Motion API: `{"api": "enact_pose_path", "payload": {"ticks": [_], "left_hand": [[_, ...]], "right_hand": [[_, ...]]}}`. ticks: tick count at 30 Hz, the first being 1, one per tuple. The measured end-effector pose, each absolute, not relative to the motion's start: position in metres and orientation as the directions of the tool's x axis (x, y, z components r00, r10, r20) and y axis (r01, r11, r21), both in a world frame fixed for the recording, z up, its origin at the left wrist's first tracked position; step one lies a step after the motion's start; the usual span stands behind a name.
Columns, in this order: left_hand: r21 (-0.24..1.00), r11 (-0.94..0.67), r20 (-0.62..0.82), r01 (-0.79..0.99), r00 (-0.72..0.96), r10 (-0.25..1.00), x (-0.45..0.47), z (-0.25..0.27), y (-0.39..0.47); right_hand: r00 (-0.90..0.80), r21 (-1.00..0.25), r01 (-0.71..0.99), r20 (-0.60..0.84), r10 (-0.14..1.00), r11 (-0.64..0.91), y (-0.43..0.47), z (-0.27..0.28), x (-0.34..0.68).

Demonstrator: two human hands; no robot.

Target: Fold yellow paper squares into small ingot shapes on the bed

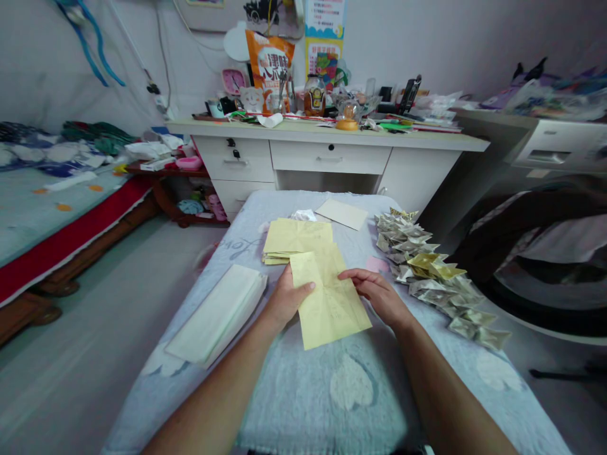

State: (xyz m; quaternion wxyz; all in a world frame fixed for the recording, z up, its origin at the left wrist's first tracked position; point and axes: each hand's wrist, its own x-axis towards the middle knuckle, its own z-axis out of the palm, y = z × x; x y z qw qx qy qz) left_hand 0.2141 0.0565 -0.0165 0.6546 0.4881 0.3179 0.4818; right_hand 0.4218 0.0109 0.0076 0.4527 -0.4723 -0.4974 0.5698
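Note:
A sheet of yellow paper (332, 309), creased and partly folded along its left side, is held above the cloth-covered table. My left hand (289, 294) grips its left edge, thumb on top and the other fingers hidden beneath. At the right edge, my right hand (374, 292) pinches the sheet, with the fingertips partly behind it. Just beyond lies a stack of yellow paper (296, 237). A thick stack of white paper (218, 316) rests left of my left hand. To the right of my right hand runs a row of folded paper pieces (427, 272), mostly greyish with some gold.
A pale card (342, 213) and crumpled white tissue (303, 215) lie at the table's far end. Behind stands a white desk (327, 133) crowded with a jar, an orange bag and clutter. A bed (71, 208) is on the left, a washing machine (559, 145) on the right.

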Motion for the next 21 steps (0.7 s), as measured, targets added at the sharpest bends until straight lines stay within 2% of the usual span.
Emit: {"api": "enact_pose_path", "payload": {"ticks": [4,7,9,11,13,15,17,21], "left_hand": [[0.947,0.081,0.028,-0.312,0.329,0.944,0.216,-0.019,0.056],[0.938,0.1,0.022,-0.331,0.347,0.938,0.218,-0.019,0.056],[0.939,0.098,0.024,-0.33,0.345,0.938,0.218,-0.019,0.056],[0.947,0.084,0.028,-0.312,0.337,0.941,0.218,-0.02,0.056],[0.962,0.059,0.033,-0.266,0.329,0.944,0.218,-0.021,0.057],[0.98,0.015,0.051,-0.2,0.319,0.947,0.218,-0.022,0.056],[0.991,-0.046,0.083,-0.128,0.304,0.949,0.218,-0.023,0.055],[0.991,-0.133,0.129,0.0,0.262,0.956,0.218,-0.024,0.051]], "right_hand": [[-0.245,-0.98,-0.124,-0.122,0.962,-0.156,0.01,0.002,0.424],[-0.287,-0.989,-0.09,-0.09,0.954,-0.12,0.011,-0.007,0.425],[-0.296,-1.0,0.024,-0.011,0.955,-0.004,0.013,-0.012,0.427],[-0.286,-0.956,0.229,0.113,0.952,0.182,0.014,-0.014,0.43],[-0.257,-0.822,0.466,0.228,0.939,0.327,0.014,-0.013,0.433],[-0.234,-0.683,0.63,0.288,0.929,0.37,0.013,-0.009,0.434],[-0.259,-0.621,0.683,0.285,0.923,0.384,0.012,-0.006,0.435],[-0.391,-0.653,0.622,0.219,0.894,0.432,0.012,-0.002,0.436]]}}
